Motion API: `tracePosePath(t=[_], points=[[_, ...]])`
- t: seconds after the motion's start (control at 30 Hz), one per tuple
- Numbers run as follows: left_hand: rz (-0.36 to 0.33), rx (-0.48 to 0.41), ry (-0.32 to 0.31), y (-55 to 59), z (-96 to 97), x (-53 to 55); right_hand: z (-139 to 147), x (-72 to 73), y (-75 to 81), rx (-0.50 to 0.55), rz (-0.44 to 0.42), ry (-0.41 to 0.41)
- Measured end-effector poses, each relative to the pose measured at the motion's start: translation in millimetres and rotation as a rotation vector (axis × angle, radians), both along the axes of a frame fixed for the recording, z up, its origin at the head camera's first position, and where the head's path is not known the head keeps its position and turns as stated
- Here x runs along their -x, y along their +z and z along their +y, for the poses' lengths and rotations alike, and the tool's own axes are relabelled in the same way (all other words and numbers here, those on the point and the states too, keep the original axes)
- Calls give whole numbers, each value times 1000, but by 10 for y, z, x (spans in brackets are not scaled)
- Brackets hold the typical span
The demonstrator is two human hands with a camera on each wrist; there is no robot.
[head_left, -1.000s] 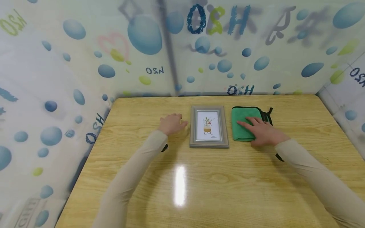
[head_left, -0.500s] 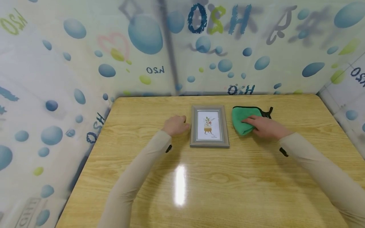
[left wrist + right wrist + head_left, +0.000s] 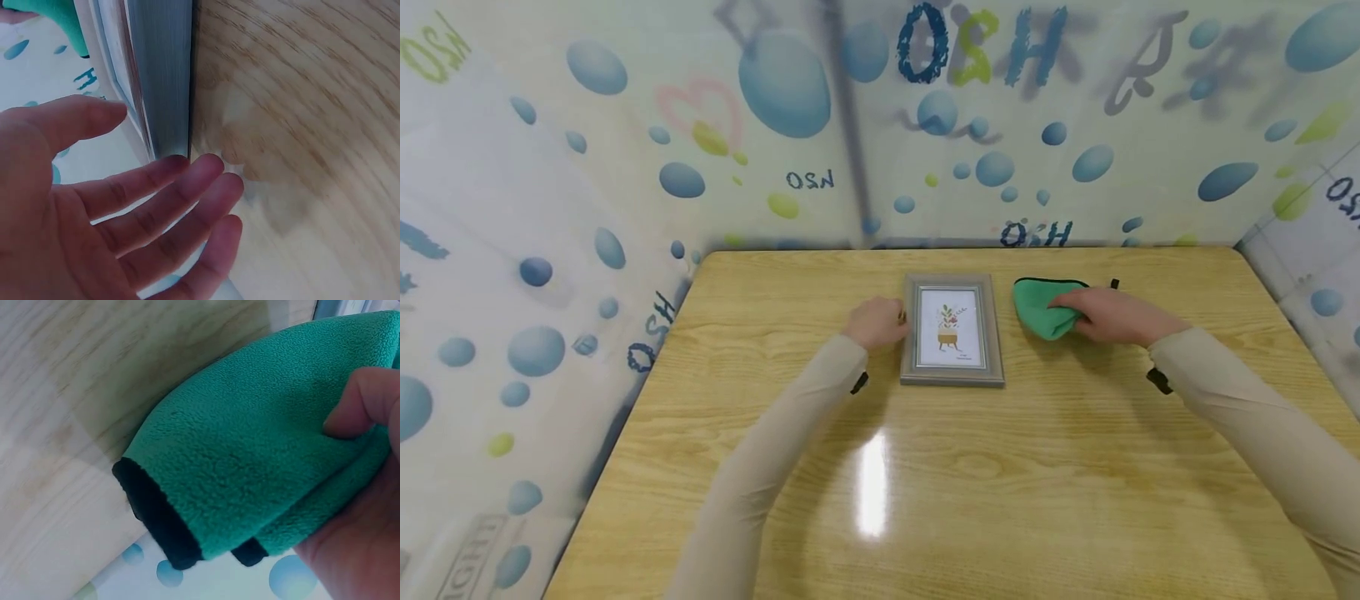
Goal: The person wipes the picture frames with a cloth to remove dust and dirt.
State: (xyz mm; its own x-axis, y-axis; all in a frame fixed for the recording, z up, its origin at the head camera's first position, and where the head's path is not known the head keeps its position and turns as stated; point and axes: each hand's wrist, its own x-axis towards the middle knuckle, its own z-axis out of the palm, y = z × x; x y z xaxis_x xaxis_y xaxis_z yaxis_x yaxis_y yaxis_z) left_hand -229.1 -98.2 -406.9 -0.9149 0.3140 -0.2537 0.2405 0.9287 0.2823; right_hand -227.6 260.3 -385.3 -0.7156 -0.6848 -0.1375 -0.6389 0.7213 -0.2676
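The picture frame (image 3: 952,377) lies flat on the wooden table (image 3: 1000,492), face up, with a drawing of a potted plant inside it. From where I stand, the left hand (image 3: 876,322) is right at the frame's left edge. Its fingers (image 3: 169,212) are extended with a slight bend, and the thumb (image 3: 87,119) stands well apart from them. The hand grips nothing; the thumb reaches over the frame's face side while the index fingertip comes up to its outer side. Whether the skin actually touches the frame, I cannot tell.

On the other side of the frame, just beside it with some bare wood between, the right hand (image 3: 1105,314) pinches a green cloth (image 3: 1041,308). The thumb presses down into the plush top, and the rest of the hand is on the underside, those fingertips hidden by the fabric. The cloth is folded and bunched towards the grip, its loose part pointing at the frame, its black trim (image 3: 156,512) showing along the far edge. Behind the frame, past the table's far edge, hangs a sheet (image 3: 887,142) printed with blue bubbles.
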Motion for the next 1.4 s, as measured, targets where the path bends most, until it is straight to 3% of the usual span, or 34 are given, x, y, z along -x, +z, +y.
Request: tracePosePath(t=[0.23, 0.4, 0.67, 1.03, 1.23, 1.4], points=[[-6, 6, 76, -52, 74, 3, -22, 15, 18, -4, -37, -7], [21, -17, 44, -72, 121, -2, -19, 6, -2, -3, -60, -23], [-17, -122, 25, -119, 159, -30, -6, 9, -50, 13, -65, -25], [34, 108, -27, -123, 197, -50, 8, -15, -93, 22, -86, -39], [46, 140, -71, -135, 234, -46, 40, -1, -99, 27, -84, -37], [35, 153, -97, -144, 213, -11, 50, 68, -2, 22, -74, -28]])
